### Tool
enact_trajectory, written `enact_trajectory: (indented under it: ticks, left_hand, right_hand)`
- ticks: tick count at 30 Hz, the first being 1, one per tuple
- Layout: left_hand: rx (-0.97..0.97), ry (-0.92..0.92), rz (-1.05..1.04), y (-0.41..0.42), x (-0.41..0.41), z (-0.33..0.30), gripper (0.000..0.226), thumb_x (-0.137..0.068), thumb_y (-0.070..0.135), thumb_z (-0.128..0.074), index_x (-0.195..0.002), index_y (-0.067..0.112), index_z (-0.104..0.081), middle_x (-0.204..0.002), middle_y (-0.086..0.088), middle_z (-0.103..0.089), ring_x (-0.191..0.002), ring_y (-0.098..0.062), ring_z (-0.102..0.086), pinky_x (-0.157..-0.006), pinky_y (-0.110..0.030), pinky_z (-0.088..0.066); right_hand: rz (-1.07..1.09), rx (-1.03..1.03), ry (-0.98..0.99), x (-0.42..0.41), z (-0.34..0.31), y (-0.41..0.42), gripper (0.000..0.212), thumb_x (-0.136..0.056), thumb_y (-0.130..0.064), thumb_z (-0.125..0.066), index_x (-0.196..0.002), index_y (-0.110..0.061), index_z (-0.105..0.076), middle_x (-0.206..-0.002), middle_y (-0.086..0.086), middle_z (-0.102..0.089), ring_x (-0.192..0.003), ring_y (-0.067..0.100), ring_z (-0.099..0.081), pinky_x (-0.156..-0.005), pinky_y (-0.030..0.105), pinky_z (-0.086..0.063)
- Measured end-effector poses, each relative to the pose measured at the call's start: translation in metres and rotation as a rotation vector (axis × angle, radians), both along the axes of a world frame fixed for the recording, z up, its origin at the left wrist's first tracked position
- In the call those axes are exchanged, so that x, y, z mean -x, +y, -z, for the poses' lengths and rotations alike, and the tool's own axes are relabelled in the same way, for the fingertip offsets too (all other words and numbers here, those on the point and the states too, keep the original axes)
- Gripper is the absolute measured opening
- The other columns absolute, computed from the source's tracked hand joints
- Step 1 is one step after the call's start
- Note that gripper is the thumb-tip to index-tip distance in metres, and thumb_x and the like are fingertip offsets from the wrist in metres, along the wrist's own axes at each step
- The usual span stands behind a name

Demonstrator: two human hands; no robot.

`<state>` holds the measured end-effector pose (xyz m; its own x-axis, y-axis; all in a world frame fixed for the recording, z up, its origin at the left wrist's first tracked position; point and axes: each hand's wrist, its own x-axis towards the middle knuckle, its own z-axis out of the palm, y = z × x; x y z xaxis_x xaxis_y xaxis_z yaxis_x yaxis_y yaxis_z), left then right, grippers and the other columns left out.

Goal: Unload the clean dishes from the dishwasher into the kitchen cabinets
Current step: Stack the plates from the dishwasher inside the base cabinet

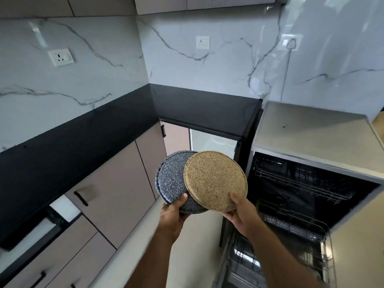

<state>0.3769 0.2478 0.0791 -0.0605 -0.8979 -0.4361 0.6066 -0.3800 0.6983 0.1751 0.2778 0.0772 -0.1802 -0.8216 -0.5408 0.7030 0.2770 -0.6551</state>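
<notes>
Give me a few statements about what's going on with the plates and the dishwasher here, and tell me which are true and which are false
1. The left hand holds the dark speckled plate. True.
2. The right hand holds a plain white bowl. False: it grips the tan speckled plate.
3. The tan plate overlaps the front of the dark one. True.
4. The dishwasher is closed. False: it is open, its wire racks showing.
5. Both plates rest on the black countertop. False: they are held in the air.

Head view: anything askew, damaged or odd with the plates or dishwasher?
Nothing stands out. The left hand holds the dark plate, the right hand the tan plate overlapping it; both look intact. The dishwasher stands open.
</notes>
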Motion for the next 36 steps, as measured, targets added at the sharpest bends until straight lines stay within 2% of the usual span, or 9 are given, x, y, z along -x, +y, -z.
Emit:
enact_trajectory:
  ticks: [4,8,11,15,18,23,28,32,36]
  left_hand:
    - [0.006,0.019,0.036,-0.039,-0.033,0.008,0.038,-0.086,-0.002,-0.064,-0.124,0.004,-0.059,-0.116,-0.014,-0.070,-0.108,-0.031,-0.065,-0.072,-0.038,-0.060]
    - [0.037,-0.022,0.088,-0.086,-0.074,0.015,0.037,-0.087,-0.002,-0.064,-0.121,0.008,-0.060,-0.116,-0.012,-0.071,-0.106,-0.028,-0.067,-0.078,-0.042,-0.059]
    - [0.066,-0.074,0.152,-0.121,-0.104,0.015,0.036,-0.087,-0.001,-0.064,-0.120,0.012,-0.062,-0.115,-0.007,-0.072,-0.105,-0.024,-0.067,-0.074,-0.038,-0.060]
    - [0.054,-0.083,0.220,-0.163,-0.136,0.018,0.033,-0.089,0.000,-0.063,-0.118,0.014,-0.063,-0.112,-0.005,-0.073,-0.098,-0.018,-0.070,-0.069,-0.034,-0.059]
    - [0.036,-0.057,0.249,-0.186,-0.147,0.025,0.032,-0.089,-0.001,-0.061,-0.118,0.012,-0.064,-0.111,-0.007,-0.073,-0.097,-0.019,-0.071,-0.070,-0.034,-0.059]
    - [-0.031,-0.012,0.275,-0.222,-0.139,0.044,0.034,-0.088,-0.004,-0.061,-0.120,0.007,-0.062,-0.112,-0.010,-0.072,-0.095,-0.022,-0.071,-0.072,-0.037,-0.061]
    - [-0.111,-0.004,0.310,-0.264,-0.112,0.063,0.041,-0.085,-0.002,-0.062,-0.125,0.005,-0.060,-0.116,-0.013,-0.070,-0.104,-0.028,-0.067,-0.072,-0.036,-0.060]
    - [-0.161,-0.036,0.346,-0.311,-0.083,0.078,0.038,-0.086,-0.003,-0.062,-0.124,0.003,-0.061,-0.114,-0.014,-0.071,-0.098,-0.027,-0.070,-0.068,-0.034,-0.060]
    - [-0.208,-0.046,0.398,-0.353,-0.057,0.086,0.033,-0.086,-0.005,-0.061,-0.118,0.003,-0.063,-0.107,-0.012,-0.073,-0.089,-0.024,-0.072,-0.066,-0.035,-0.061]
  right_hand:
    - [0.043,0.066,-0.037,-0.033,0.002,-0.036,0.046,-0.099,-0.011,-0.056,-0.142,-0.009,-0.042,-0.129,0.014,-0.061,-0.110,0.031,-0.063,-0.063,0.038,-0.061]
    - [0.083,0.047,-0.032,-0.078,0.010,-0.073,0.051,-0.093,-0.003,-0.061,-0.140,0.000,-0.043,-0.123,0.017,-0.063,-0.107,0.033,-0.063,-0.061,0.035,-0.061]
    - [0.122,0.058,-0.046,-0.113,0.016,-0.098,0.055,-0.088,0.006,-0.061,-0.140,0.000,-0.042,-0.124,0.019,-0.062,-0.104,0.033,-0.063,-0.059,0.033,-0.061]
    - [0.159,0.054,-0.048,-0.148,0.024,-0.132,0.049,-0.088,0.009,-0.060,-0.134,0.000,-0.046,-0.114,0.015,-0.066,-0.099,0.031,-0.065,-0.059,0.032,-0.061]
    - [0.215,0.029,-0.046,-0.161,0.035,-0.152,0.054,-0.086,0.009,-0.063,-0.136,0.000,-0.046,-0.121,0.017,-0.065,-0.104,0.032,-0.065,-0.062,0.033,-0.061]
    - [0.306,0.022,-0.069,-0.157,0.054,-0.183,0.057,-0.083,0.011,-0.064,-0.136,-0.001,-0.046,-0.119,0.018,-0.067,-0.101,0.032,-0.068,-0.067,0.036,-0.061]
    - [0.362,0.023,-0.036,-0.133,0.074,-0.224,0.069,-0.073,0.005,-0.072,-0.136,-0.004,-0.046,-0.120,0.019,-0.068,-0.101,0.034,-0.071,-0.073,0.041,-0.060]
    - [0.409,-0.007,-0.024,-0.108,0.096,-0.263,0.074,-0.068,0.003,-0.076,-0.136,-0.005,-0.047,-0.121,0.019,-0.067,-0.102,0.037,-0.070,-0.075,0.046,-0.060]
    - [0.422,-0.035,-0.026,-0.083,0.109,-0.295,0.073,-0.069,0.001,-0.077,-0.136,-0.007,-0.047,-0.122,0.019,-0.067,-0.106,0.039,-0.068,-0.084,0.055,-0.057]
